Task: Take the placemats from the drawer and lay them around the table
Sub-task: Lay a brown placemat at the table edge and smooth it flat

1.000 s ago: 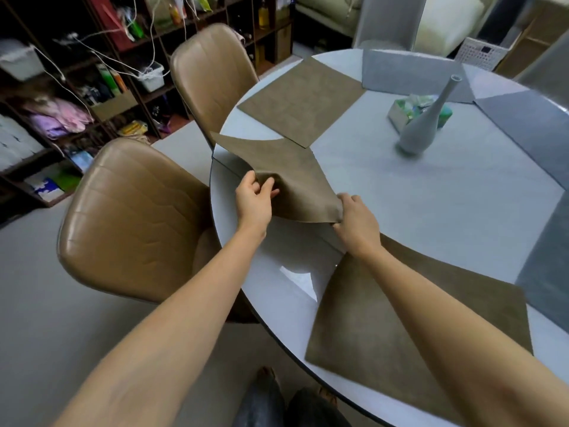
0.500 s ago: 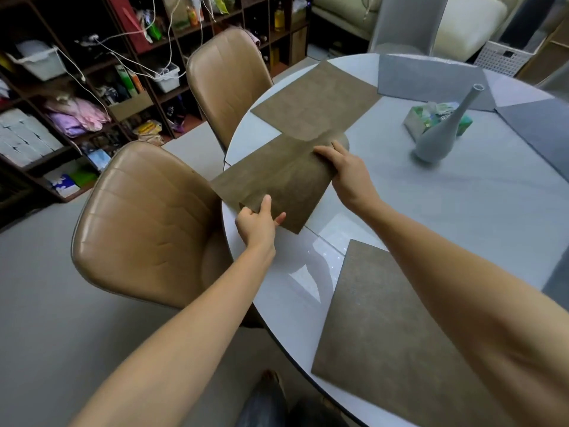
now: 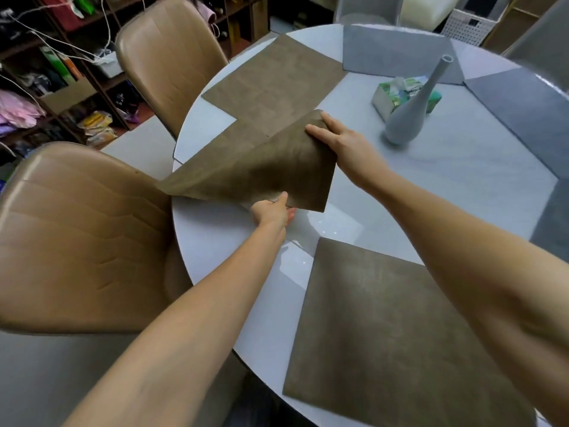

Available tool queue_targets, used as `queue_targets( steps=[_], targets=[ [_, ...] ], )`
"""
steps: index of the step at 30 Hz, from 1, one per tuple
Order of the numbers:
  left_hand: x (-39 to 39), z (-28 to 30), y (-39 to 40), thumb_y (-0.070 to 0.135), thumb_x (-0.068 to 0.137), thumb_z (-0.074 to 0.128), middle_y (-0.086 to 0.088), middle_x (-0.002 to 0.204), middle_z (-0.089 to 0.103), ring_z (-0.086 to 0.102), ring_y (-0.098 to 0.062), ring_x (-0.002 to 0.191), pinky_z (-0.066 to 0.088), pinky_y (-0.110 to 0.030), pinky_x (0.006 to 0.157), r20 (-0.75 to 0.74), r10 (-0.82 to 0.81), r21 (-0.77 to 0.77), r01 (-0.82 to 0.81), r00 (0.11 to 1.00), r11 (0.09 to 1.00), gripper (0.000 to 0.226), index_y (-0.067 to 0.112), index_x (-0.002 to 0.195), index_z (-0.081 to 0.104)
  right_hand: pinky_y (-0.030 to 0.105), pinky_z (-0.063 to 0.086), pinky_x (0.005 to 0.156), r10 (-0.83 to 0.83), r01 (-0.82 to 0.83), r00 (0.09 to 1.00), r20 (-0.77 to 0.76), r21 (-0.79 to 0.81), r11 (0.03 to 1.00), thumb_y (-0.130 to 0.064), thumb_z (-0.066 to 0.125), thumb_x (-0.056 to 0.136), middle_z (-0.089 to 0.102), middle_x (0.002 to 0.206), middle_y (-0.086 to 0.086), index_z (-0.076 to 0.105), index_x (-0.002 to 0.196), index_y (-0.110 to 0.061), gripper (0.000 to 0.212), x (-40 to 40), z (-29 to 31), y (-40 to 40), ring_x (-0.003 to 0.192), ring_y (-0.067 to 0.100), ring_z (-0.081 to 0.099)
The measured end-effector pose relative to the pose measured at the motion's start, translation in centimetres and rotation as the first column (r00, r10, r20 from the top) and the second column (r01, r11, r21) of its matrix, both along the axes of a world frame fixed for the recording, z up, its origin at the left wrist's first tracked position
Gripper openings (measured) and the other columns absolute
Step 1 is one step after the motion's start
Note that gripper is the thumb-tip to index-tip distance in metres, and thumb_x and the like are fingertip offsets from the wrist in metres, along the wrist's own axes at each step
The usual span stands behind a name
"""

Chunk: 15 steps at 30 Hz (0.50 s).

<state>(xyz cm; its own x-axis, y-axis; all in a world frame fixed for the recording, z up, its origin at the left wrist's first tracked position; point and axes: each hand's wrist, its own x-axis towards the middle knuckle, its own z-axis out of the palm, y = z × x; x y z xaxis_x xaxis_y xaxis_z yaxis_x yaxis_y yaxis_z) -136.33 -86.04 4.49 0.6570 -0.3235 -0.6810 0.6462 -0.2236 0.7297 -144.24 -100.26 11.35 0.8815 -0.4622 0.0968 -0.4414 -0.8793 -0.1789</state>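
Note:
Both my hands hold a brown placemat (image 3: 264, 167) just above the left edge of the round white table (image 3: 431, 186). My left hand (image 3: 272, 212) pinches its near edge from below. My right hand (image 3: 341, 143) grips its far right corner, which is lifted and curled. The mat's far part overlaps a second brown placemat (image 3: 271, 87) lying flat behind it. A third brown placemat (image 3: 394, 340) lies flat near me, under my right forearm. Grey placemats lie at the back (image 3: 397, 53) and along the right side (image 3: 523, 112).
A grey vase (image 3: 409, 115) and a green tissue pack (image 3: 400, 95) stand in the table's middle. Two tan chairs are tucked at the left: one near (image 3: 77, 241), one farther (image 3: 166, 60). Cluttered shelves (image 3: 46, 72) line the far left. A white basket (image 3: 471, 21) sits behind the table.
The held mat has been spread out and moved farther over the table; my right hand has gone to its far corner and my left hand now grips the near edge from below.

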Motion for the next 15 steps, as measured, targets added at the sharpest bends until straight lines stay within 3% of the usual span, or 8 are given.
queue_targets(
  steps=[4, 8, 10, 12, 14, 15],
  targets=[
    [-0.1, -1.7, -3.7, 0.013, 0.090, 0.065, -0.015, 0.106, 0.067, 0.070, -0.023, 0.083, 0.059, -0.028, 0.072, -0.061, -0.006, -0.007, 0.006, 0.998, 1.000, 0.020, 0.001, 0.104, 0.057, 0.049, 0.041, 0.106, 0.049, -0.049, 0.999, -0.005, -0.083, 0.995, 0.000, 0.042, 0.096, 0.014, 0.160, 0.012, 0.028, 0.150, -0.027, 0.062, -1.1, -0.6, -1.9, 0.135, 0.040, 0.039],
    [-0.1, -4.3, -4.9, 0.005, 0.087, 0.068, -0.022, 0.117, 0.063, 0.070, -0.028, 0.082, 0.056, -0.024, 0.049, -0.069, -0.071, 0.109, 0.079, 0.995, 0.991, 0.036, -0.006, 0.120, 0.055, 0.044, 0.017, 0.120, -0.086, 0.088, 0.985, -0.150, 0.009, 0.996, 0.011, 0.036, 0.089, -0.001, 0.161, 0.013, 0.011, 0.154, -0.023, 0.077, -3.3, -3.7, -2.8, 0.148, 0.033, 0.004],
    [-0.7, -5.5, -4.9, 0.003, 0.089, 0.065, -0.023, 0.122, 0.060, 0.069, -0.033, 0.095, 0.057, -0.027, 0.060, -0.066, -0.107, 0.150, 0.116, 0.992, 0.982, 0.032, -0.008, 0.117, 0.056, 0.043, 0.011, 0.121, -0.206, 0.250, 0.952, -0.227, 0.188, 0.950, 0.007, 0.038, 0.090, -0.002, 0.161, 0.014, 0.006, 0.154, -0.020, 0.076, -4.4, -6.1, -2.5, 0.148, 0.032, 0.002],
    [-1.5, -6.1, -4.5, 0.009, 0.093, 0.060, -0.020, 0.123, 0.061, 0.068, -0.033, 0.100, 0.058, -0.032, 0.077, -0.021, -0.249, 0.186, 0.248, 0.968, 0.951, 0.029, -0.009, 0.115, 0.055, 0.045, 0.013, 0.120, -0.277, 0.367, 0.917, -0.287, 0.331, 0.869, -0.010, 0.039, 0.098, 0.004, 0.161, 0.015, 0.007, 0.154, -0.017, 0.065, -5.7, -8.5, -1.7, 0.148, 0.031, 0.008],
    [-2.1, -5.9, -4.2, 0.021, 0.098, 0.052, -0.017, 0.115, 0.066, 0.069, -0.028, 0.094, 0.057, -0.039, 0.088, 0.061, -0.439, 0.236, 0.415, 0.896, 0.879, 0.024, -0.003, 0.103, 0.055, 0.046, 0.016, 0.119, -0.314, 0.419, 0.899, -0.306, 0.391, 0.819, -0.025, 0.037, 0.101, 0.013, 0.159, 0.014, 0.014, 0.153, -0.013, 0.057, -7.2, -10.4, -0.1, 0.146, 0.030, 0.014],
    [-2.3, -5.4, -4.0, 0.026, 0.101, 0.047, -0.015, 0.110, 0.068, 0.069, -0.026, 0.088, 0.057, -0.039, 0.086, 0.089, -0.508, 0.256, 0.474, 0.857, 0.843, 0.026, 0.001, 0.100, 0.055, 0.046, 0.017, 0.118, -0.342, 0.441, 0.892, -0.295, 0.406, 0.800, -0.028, 0.036, 0.102, 0.017, 0.158, 0.014, 0.017, 0.152, -0.013, 0.056, -8.1, -11.2, 1.1, 0.146, 0.030, 0.016]
  ],
)
